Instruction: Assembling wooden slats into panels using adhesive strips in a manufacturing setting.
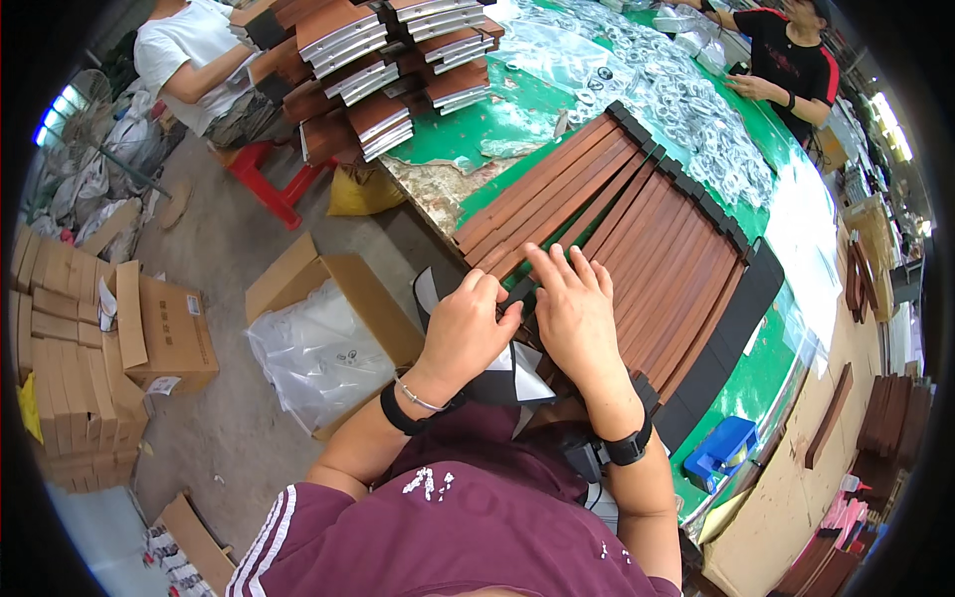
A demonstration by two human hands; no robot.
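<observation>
Reddish-brown wooden slats (652,264) lie side by side on the green tabletop (736,383), their far ends set in a row of black caps (681,179). My left hand (470,323) is at the near left ends of the slats. Its thumb and fingers close on a small black piece (515,296), partly hidden between the hands. My right hand (572,313) reaches over the near slat ends with its fingers stretched and apart. Below my hands, a black-and-white sheet (532,376) hangs at the table edge. Black flat strips (731,343) lie along the right side of the slats.
An open carton (383,308) lined with clear plastic stands left. Slat stacks with silver metal strips (343,55) rise at the far left. Clear packets (667,109) cover the far table. A blue tape dispenser (720,453) sits right. Two people work across the table.
</observation>
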